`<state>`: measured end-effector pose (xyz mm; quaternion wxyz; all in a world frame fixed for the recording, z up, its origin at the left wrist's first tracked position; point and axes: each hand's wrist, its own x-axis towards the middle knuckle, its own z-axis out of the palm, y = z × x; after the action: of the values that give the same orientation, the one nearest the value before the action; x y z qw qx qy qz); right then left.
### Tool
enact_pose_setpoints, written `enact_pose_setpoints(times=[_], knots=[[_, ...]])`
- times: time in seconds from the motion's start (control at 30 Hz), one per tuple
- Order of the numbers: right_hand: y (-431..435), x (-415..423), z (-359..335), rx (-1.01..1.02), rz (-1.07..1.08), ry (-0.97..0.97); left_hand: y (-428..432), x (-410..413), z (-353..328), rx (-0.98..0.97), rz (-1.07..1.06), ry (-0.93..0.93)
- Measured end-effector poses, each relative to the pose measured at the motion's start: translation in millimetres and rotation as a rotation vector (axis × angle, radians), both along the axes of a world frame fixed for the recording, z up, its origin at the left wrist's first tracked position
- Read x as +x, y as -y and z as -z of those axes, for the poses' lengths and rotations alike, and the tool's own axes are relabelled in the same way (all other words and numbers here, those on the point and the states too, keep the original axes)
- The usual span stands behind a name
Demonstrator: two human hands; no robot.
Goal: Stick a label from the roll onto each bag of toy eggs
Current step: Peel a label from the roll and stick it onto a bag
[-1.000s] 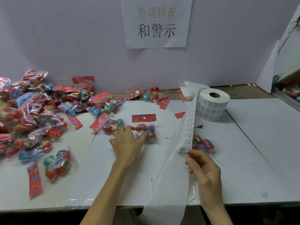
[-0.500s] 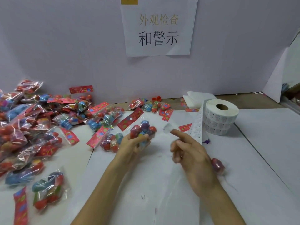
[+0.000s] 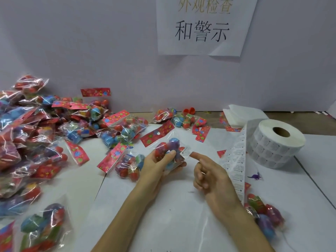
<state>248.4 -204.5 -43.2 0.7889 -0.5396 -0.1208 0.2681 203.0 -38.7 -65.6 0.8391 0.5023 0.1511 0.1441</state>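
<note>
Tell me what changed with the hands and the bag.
The left hand gripped the bag and lifted it. The right hand let go of the label strip and brought one label onto the bag, index finger at its edge. The roll and the pile of bags stayed put.

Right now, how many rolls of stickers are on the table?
1: the label roll stands at the right rear of the table, its strip trailing toward the right hand. More could lie outside the picture.

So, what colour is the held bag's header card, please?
Red with coloured flowers; the header card shows best in the head view.
</note>
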Motion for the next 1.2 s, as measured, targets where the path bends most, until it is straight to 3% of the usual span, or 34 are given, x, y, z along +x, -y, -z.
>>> enact_pose_setpoints(times=[0.8, 1.2], knots=[[-5.4, -5.3, 0.2, -0.063, 0.064, -0.015, 2.6, -2.8, -5.6, 0.011, 0.035, 0.023], [-4.9, -4.5, -0.1, -0.181, 0.079, 0.105, 4.7, -2.1, -6.2, 0.012, -0.045, -0.015]])
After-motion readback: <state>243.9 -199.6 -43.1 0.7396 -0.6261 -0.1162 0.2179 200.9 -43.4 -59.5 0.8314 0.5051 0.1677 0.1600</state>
